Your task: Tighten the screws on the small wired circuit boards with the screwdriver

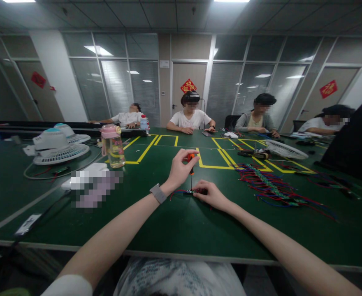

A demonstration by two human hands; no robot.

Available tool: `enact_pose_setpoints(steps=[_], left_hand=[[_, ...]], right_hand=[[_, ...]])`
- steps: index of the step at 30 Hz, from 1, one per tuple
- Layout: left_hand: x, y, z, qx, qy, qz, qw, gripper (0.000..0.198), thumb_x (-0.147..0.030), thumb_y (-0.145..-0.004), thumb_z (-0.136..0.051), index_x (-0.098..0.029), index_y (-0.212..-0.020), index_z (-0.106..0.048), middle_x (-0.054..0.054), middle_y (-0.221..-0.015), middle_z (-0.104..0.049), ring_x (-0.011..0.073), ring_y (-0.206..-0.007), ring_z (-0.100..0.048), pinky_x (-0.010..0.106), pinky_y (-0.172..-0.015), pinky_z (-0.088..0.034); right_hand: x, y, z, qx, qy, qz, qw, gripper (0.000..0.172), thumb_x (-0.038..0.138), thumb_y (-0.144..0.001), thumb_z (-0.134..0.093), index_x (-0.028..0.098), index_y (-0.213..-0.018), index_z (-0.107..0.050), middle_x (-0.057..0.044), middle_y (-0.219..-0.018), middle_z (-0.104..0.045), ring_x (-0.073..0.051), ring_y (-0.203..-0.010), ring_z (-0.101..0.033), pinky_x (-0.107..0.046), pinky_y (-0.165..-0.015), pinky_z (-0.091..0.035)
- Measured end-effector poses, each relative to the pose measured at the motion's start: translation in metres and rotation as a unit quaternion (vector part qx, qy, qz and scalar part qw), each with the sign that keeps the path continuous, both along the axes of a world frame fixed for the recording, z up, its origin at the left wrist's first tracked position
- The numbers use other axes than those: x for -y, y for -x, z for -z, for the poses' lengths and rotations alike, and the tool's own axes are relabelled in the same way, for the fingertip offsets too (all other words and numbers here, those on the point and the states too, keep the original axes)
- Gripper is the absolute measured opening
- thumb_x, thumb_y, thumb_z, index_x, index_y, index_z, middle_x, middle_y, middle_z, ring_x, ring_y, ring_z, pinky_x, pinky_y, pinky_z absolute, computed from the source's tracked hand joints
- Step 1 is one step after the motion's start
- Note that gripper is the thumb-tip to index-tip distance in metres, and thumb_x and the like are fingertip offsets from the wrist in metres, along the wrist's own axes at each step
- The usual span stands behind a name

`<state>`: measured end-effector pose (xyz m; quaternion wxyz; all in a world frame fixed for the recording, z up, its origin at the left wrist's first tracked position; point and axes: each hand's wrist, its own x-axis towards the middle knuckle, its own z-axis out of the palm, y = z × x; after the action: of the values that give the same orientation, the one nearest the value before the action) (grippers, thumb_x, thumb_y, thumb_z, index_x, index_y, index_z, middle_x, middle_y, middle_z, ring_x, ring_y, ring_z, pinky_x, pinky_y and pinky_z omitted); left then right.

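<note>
Fingers of my left hand (179, 168) are clamped round a small screwdriver (191, 161) with an orange handle. It stands upright, shaft straight down, and the tip meets a wired part (187, 192) lying flat on the surface (184, 224). My right hand (212, 195) sits just beside it, low on the green mat, with its fingers closed on the dark right end of that part and pinning it down. Thin red and blue leads stick out of the part on the left side. There is a grey wristband (158, 193) on my left wrist. Both hands are near the middle of the surface, close to my edge.

Further right, well apart, a wire bundle (267, 186) of red, blue and green strands is spread out. Behind the hands, yellow tape lines (147, 150) mark boxes on the mat. To the left stands a clear bottle (113, 147) with a pink lid, and beyond it are two white fans (59, 149) lying face down. A loose fan grille (286, 150) lies far right. Four people (190, 117) sit along the far side, their hands on their own work.
</note>
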<state>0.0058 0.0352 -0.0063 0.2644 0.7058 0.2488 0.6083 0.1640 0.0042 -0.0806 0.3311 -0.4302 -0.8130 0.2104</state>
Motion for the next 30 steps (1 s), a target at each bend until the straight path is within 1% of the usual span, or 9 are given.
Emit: enact_pose_setpoints(steps=[3, 6, 9, 12, 16, 18, 24, 26, 30], left_hand=[[0.0003, -0.0009, 0.0001, 0.005, 0.018, 0.064, 0.998, 0.028, -0.03, -0.089, -0.05, -0.021, -0.111, -0.064, 0.007, -0.109, -0.06, 0.0137, -0.091, -0.061, 0.025, -0.074, -0.053], [0.0013, -0.0026, 0.0, 0.016, 0.061, 0.131, 0.989, 0.032, -0.03, -0.09, -0.048, -0.02, -0.118, -0.059, 0.008, -0.105, -0.063, 0.0139, -0.086, -0.064, 0.027, -0.073, -0.055], [0.0034, -0.0026, -0.0002, 0.007, 0.031, 0.073, 0.997, 0.025, -0.03, -0.083, -0.059, -0.02, -0.105, -0.066, 0.005, -0.095, -0.063, 0.0123, -0.077, -0.062, 0.025, -0.07, -0.054], [0.0059, -0.0018, -0.0008, -0.006, -0.013, 0.013, 1.0, 0.019, -0.03, -0.081, -0.063, -0.021, -0.096, -0.069, 0.006, -0.099, -0.06, 0.0139, -0.087, -0.059, 0.024, -0.073, -0.052], [0.0055, -0.003, -0.001, 0.023, 0.04, 0.089, 0.995, 0.029, -0.029, -0.091, -0.046, -0.021, -0.113, -0.063, 0.008, -0.109, -0.061, 0.0142, -0.091, -0.062, 0.025, -0.074, -0.053], [0.0035, -0.0039, -0.0001, 0.044, 0.069, 0.111, 0.99, 0.032, -0.029, -0.09, -0.048, -0.019, -0.117, -0.06, 0.008, -0.105, -0.064, 0.0145, -0.086, -0.064, 0.027, -0.073, -0.054], [-0.001, -0.0014, 0.0032, 0.02, -0.004, -0.028, 0.999, 0.021, -0.03, -0.08, -0.063, -0.021, -0.098, -0.069, 0.004, -0.093, -0.06, 0.0132, -0.084, -0.06, 0.023, -0.072, -0.051], [-0.0015, -0.001, 0.0037, 0.019, -0.003, -0.017, 1.0, 0.024, -0.031, -0.085, -0.057, -0.022, -0.104, -0.068, 0.005, -0.101, -0.06, 0.0135, -0.09, -0.06, 0.024, -0.076, -0.051], [-0.0019, -0.0022, 0.0044, 0.051, 0.059, 0.074, 0.994, 0.034, -0.032, -0.09, -0.047, -0.02, -0.12, -0.058, 0.007, -0.105, -0.064, 0.0131, -0.084, -0.064, 0.027, -0.074, -0.054]], right_hand=[[-0.0004, -0.0005, 0.0006, 0.0, -0.001, -0.002, 1.0, 0.018, 0.024, -0.08, -0.062, 0.016, -0.093, -0.072, -0.004, -0.082, -0.06, -0.013, -0.068, -0.054, -0.025, -0.063, -0.044], [-0.0011, -0.0011, 0.0014, 0.001, -0.002, -0.002, 1.0, 0.018, 0.024, -0.08, -0.062, 0.016, -0.093, -0.072, -0.004, -0.082, -0.059, -0.012, -0.067, -0.053, -0.025, -0.062, -0.044], [-0.0016, -0.0015, 0.002, 0.002, -0.005, -0.001, 1.0, 0.018, 0.024, -0.08, -0.062, 0.017, -0.093, -0.072, -0.004, -0.081, -0.059, -0.013, -0.067, -0.053, -0.025, -0.063, -0.044], [-0.0015, -0.0013, 0.0015, 0.002, -0.008, -0.003, 1.0, 0.018, 0.025, -0.08, -0.062, 0.017, -0.092, -0.072, -0.004, -0.08, -0.059, -0.013, -0.068, -0.054, -0.026, -0.063, -0.044], [-0.0006, -0.0005, -0.0003, 0.005, -0.002, -0.003, 1.0, 0.018, 0.025, -0.08, -0.062, 0.017, -0.092, -0.072, -0.004, -0.081, -0.059, -0.013, -0.067, -0.053, -0.026, -0.063, -0.044], [-0.0002, -0.0004, -0.0009, 0.006, 0.003, -0.001, 1.0, 0.018, 0.024, -0.08, -0.062, 0.016, -0.092, -0.072, -0.004, -0.081, -0.059, -0.013, -0.067, -0.054, -0.026, -0.063, -0.044], [-0.0001, -0.0006, -0.0003, -0.001, -0.002, -0.002, 1.0, 0.018, 0.024, -0.079, -0.062, 0.016, -0.092, -0.072, -0.004, -0.083, -0.06, -0.013, -0.068, -0.054, -0.025, -0.064, -0.044], [-0.0002, -0.0006, -0.0001, 0.001, -0.004, -0.003, 1.0, 0.018, 0.025, -0.08, -0.062, 0.017, -0.092, -0.072, -0.004, -0.083, -0.06, -0.013, -0.069, -0.054, -0.025, -0.064, -0.044], [-0.0002, -0.0002, 0.0, 0.002, -0.005, -0.004, 1.0, 0.017, 0.023, -0.079, -0.062, 0.017, -0.091, -0.072, -0.004, -0.083, -0.06, -0.013, -0.069, -0.054, -0.025, -0.064, -0.044]])
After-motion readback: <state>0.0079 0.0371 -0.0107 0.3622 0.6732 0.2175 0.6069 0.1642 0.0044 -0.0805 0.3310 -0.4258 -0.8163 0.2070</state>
